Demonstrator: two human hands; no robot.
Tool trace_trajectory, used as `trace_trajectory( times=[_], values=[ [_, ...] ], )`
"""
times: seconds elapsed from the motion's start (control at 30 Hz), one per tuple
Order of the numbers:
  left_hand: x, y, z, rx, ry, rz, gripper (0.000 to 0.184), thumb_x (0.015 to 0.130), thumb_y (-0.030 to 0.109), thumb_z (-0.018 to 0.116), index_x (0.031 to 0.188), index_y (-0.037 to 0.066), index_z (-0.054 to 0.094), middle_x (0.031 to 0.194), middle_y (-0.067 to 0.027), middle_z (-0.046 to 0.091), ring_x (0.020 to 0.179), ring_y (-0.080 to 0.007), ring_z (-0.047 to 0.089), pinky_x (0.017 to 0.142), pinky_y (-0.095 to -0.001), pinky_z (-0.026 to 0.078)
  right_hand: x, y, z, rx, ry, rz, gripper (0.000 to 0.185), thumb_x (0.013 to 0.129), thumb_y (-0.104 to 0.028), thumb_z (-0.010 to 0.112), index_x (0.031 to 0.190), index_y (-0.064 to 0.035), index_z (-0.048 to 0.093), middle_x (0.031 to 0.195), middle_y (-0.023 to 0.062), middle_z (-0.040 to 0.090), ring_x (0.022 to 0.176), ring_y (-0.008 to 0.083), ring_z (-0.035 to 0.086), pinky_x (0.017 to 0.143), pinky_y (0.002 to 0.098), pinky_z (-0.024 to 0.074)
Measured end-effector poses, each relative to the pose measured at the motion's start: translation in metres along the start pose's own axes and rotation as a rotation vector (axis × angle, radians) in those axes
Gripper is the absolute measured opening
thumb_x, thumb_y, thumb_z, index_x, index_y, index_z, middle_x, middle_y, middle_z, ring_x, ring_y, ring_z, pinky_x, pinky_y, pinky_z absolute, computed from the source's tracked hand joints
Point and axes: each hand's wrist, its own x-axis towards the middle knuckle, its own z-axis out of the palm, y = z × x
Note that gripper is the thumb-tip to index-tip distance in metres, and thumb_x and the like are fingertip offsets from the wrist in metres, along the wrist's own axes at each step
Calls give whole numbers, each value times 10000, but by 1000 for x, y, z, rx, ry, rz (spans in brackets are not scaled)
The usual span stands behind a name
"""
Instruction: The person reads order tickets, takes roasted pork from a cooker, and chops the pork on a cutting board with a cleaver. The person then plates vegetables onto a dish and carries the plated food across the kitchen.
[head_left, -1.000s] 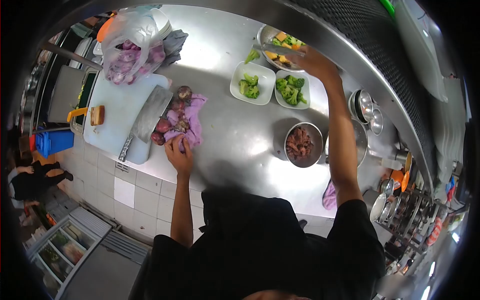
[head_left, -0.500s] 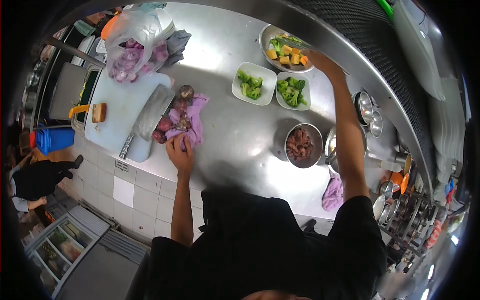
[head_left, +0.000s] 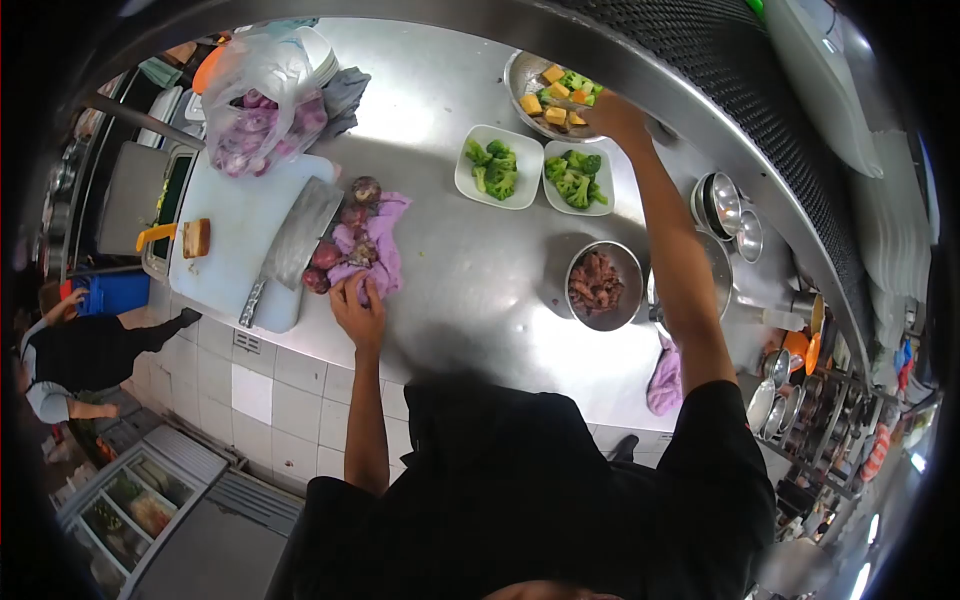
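My left hand (head_left: 359,308) is at the counter's front edge, fingers closed on the near end of a purple cloth (head_left: 388,245). Several dark red onions (head_left: 326,255) lie on and against that cloth. My right hand (head_left: 618,120) is over a metal bowl (head_left: 511,85) of broccoli and yellow-orange cubes (head_left: 556,116). It grips a slim metal utensil that looks like tongs (head_left: 572,105), partly hidden by the fingers. Beside the bowl stand two white square dishes of broccoli, the left dish (head_left: 465,188) and the right dish (head_left: 606,207). Nearer me sits a steel bowl (head_left: 636,275) of brown meat strips (head_left: 597,286).
A cleaver (head_left: 305,235) lies across the white cutting board (head_left: 210,270), near an orange-handled brown block (head_left: 197,238). Behind is a plastic bag of onions (head_left: 262,120). A metal shelf (head_left: 640,55) overhangs the bowl. Another person (head_left: 80,355) is on the floor at left.
My right hand has shifted slightly left and toward me over the bowl, and the cubes and broccoli lie differently. My left hand stays on the cloth. The other person's arm and leg have moved.
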Motion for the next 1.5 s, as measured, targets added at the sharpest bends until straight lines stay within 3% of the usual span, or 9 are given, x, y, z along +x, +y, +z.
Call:
trace_trajectory(
  times=[0.17,0.27,0.43,0.7,0.9,1.1,1.4,1.47,1.5],
  values=[
    [2,4,-1,-21,7,15,166,832,83,679,995,70,654,936,-119,534,871,-295,550,757,-401,436,-21,16,-17,216,206,-183,448,809,-424,628,964,-8,690,848,209,669,755,313,646,678,433,485],
    [2,6,-3,-15,-9,-8,167,831,83,679,995,69,653,936,-121,534,872,-298,549,757,-402,435,-69,-15,-89,262,-173,-46,495,808,-490,625,955,-25,708,837,217,670,770,327,649,720,433,485],
    [2,5,-3,10,-22,12,161,834,89,677,992,69,652,936,-124,533,876,-301,549,758,-409,436,-104,-37,-73,74,-124,-101,486,796,-534,638,953,-81,720,864,189,683,840,350,658,793,453,495],
    [1,2,1,-4,2,22,161,832,91,681,990,70,653,935,-125,529,872,-298,549,752,-410,435,-126,-52,-37,-23,-241,-74,430,791,-434,645,849,-12,700,848,201,687,808,348,675,738,429,537],
    [1,3,-1,16,-15,9,158,835,96,680,990,76,654,939,-122,527,856,-293,546,743,-406,433,-97,-13,-99,82,-8,-9,456,806,-461,646,1010,-55,689,996,204,669,978,354,624,862,437,476],
    [0,-5,4,33,16,41,164,839,108,682,999,86,655,919,-115,530,852,-288,546,735,-395,429,14,84,-13,-65,209,11,444,807,-449,653,1002,-51,693,952,184,678,902,323,637,827,421,475],
    [4,6,-2,19,-24,-10,166,841,108,681,1003,85,654,923,-113,527,846,-286,545,744,-400,426,-40,124,-26,103,470,-262,426,810,-431,663,988,-45,699,886,155,691,789,275,655,775,397,473],
    [4,7,-4,26,-31,15,160,846,66,672,1004,50,651,943,-121,516,851,-275,549,747,-377,443,-105,25,-104,290,-34,50,458,814,-458,653,950,-24,707,829,180,684,740,287,655,752,400,473],
    [4,6,-4,25,-31,16,160,846,66,672,1004,50,651,943,-121,516,851,-275,549,747,-377,443,-110,7,-99,290,-33,50,458,814,-458,653,950,-24,707,829,180,684,740,287,655,752,400,473]
  ],
)
